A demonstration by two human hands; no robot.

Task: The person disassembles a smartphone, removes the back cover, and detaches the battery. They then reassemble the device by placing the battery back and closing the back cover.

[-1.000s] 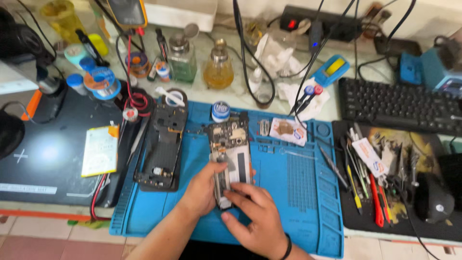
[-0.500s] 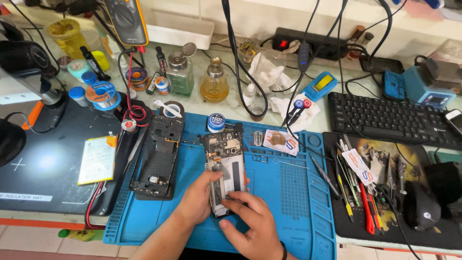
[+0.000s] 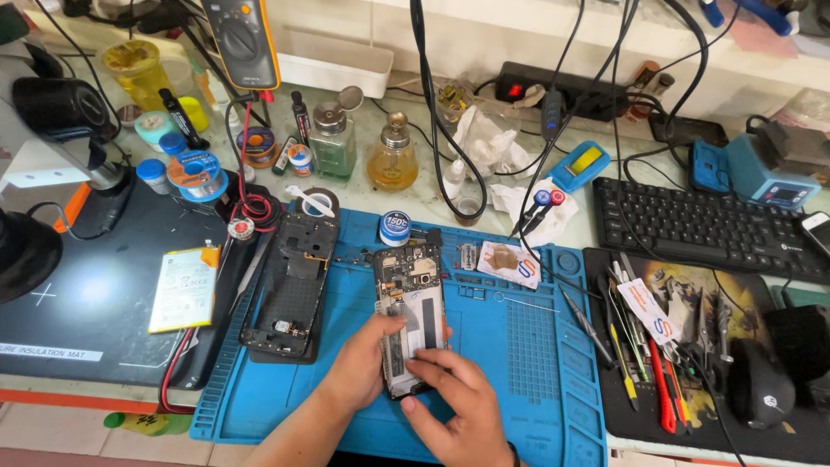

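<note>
An opened smartphone (image 3: pixel 411 294), back cover off and circuit board showing, lies upright on the blue silicone repair mat (image 3: pixel 519 363). My left hand (image 3: pixel 363 367) grips its lower left edge. My right hand (image 3: pixel 454 398) rests over its lower end, fingers pressing on the pale inner area; I cannot make out anything held in it. A black phone frame (image 3: pixel 294 285) lies to the left on the mat. A loose white battery (image 3: pixel 183 290) sits on the black mat (image 3: pixel 86 303) further left.
Behind the phone are a small round tin (image 3: pixel 395 227), liquid bottles (image 3: pixel 393 156), a multimeter (image 3: pixel 244 39) and tangled cables. Screwdrivers and tweezers (image 3: pixel 644 346), a mouse (image 3: pixel 761 393) and a keyboard (image 3: pixel 700 227) lie to the right. A microscope base (image 3: pixel 26 251) stands at the left.
Both hands stay on the phone's lower end. The view has shifted slightly, so the phone and hands sit a little further right and lower in the picture.
</note>
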